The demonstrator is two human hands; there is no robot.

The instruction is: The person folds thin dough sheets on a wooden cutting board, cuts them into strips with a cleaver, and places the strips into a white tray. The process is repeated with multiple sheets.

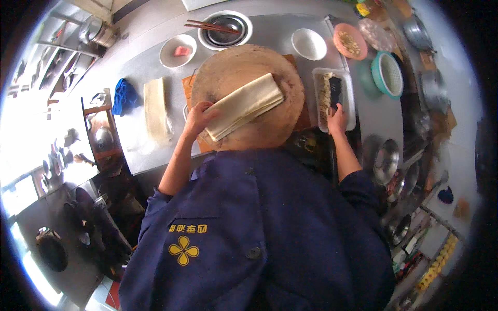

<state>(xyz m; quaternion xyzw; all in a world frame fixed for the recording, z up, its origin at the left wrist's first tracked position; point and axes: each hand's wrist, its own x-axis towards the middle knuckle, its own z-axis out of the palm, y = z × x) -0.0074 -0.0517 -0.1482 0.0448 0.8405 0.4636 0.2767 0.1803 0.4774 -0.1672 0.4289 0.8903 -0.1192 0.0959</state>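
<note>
A folded stack of pale yellow sheets (245,105), which look like tofu skin, lies slantwise on a round wooden chopping block (237,64). My left hand (201,117) grips the stack's left end, fingers over its top. To the right, my right hand (337,119) is closed around the handle end of a dark-bladed cleaver (335,91). The handle itself is mostly hidden by my fingers. The blade rests in a white plastic tray (351,99), beside a row of pale cut pieces (323,93).
Another pale folded stack (155,107) and a blue cloth (123,96) lie left. Behind the block stand a bowl with a pink piece (177,41), a bowl with chopsticks (249,23) and a white bowl (308,43). A pink basket (360,29) and green colander (376,74) stand right.
</note>
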